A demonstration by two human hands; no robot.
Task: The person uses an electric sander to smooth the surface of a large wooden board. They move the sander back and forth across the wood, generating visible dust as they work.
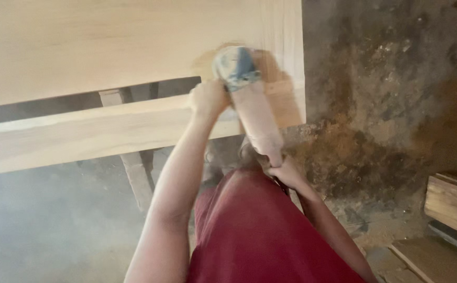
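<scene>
Both hands grip a dust-coated angle grinder (249, 99) whose head rests on the pale wooden panel (81, 47): the left hand (207, 98) is closed around its side near the head, the right hand (286, 173) wrapped about its tail. Sawdust covers the dark floor (385, 105); wooden planks (451, 204) lie at right.

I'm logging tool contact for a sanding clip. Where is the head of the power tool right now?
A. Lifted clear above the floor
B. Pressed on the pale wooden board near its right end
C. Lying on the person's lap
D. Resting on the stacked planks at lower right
B: the angle grinder, held by the left hand and right hand, has its head on the wooden board near its right end.
</scene>
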